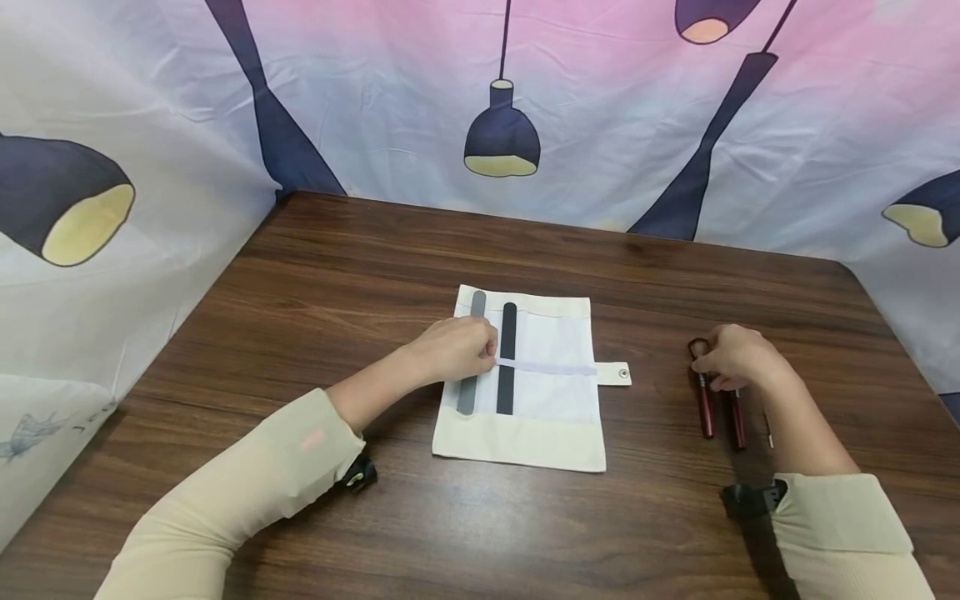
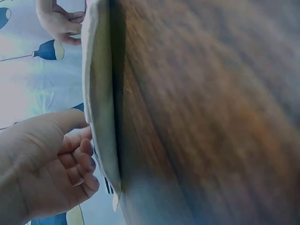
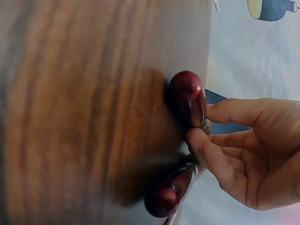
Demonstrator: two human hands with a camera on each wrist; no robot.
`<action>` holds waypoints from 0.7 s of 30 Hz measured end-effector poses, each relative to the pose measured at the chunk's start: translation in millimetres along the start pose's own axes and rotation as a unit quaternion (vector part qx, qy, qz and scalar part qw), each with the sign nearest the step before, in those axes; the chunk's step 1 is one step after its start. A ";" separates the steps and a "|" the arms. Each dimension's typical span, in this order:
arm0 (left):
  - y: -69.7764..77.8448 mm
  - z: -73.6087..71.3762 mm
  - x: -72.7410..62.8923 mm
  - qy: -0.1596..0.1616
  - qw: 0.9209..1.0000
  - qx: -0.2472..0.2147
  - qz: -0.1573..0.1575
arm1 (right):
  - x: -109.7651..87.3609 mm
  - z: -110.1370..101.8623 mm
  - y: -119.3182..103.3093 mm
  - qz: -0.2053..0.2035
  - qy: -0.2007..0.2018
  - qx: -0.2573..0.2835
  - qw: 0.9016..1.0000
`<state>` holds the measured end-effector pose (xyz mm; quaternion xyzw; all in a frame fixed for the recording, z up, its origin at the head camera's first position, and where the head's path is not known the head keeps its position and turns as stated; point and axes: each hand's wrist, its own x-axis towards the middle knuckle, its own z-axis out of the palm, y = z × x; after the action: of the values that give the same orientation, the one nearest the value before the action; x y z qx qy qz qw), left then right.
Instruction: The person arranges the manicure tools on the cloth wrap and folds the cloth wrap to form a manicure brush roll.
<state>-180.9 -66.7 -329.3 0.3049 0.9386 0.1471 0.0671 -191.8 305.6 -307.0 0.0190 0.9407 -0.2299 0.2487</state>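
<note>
Pinching a slim dark-red-handled tool (image 1: 706, 408) with right hand (image 1: 741, 354), a narrow white strap (image 1: 551, 367) across a cream fabric case (image 1: 521, 437) with left hand (image 1: 459, 346).

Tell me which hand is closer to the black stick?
Left. The left hand is just beside the black stick; the right hand is farther right, at a red brush.

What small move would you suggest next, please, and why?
Probably lift the leftmost red-handled makeup brush toward the unfilled right part of the fabric organizer. The right hand seems to pinch that brush, the left hand is at the white elastic band, and the gray nail file and black nail file take up only the organizer's left side.
</note>
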 end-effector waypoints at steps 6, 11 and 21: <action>11.3 0.5 4.5 0.000 1.000 0.021 -0.007 | -0.7 -5.8 -6.8 -0.029 0.032 0.016 0.999; 17.8 5.9 12.0 -0.013 1.000 0.017 0.011 | 2.7 -10.3 -28.9 -0.048 0.054 0.043 0.996; 28.3 12.5 20.6 -0.020 1.000 0.010 0.016 | 20.5 8.5 -83.6 -0.109 0.122 0.186 0.969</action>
<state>-179.1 -29.7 -332.9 0.3232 0.9336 0.1320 0.0807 -218.3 225.6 -288.0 -0.0096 0.9009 -0.4228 0.0977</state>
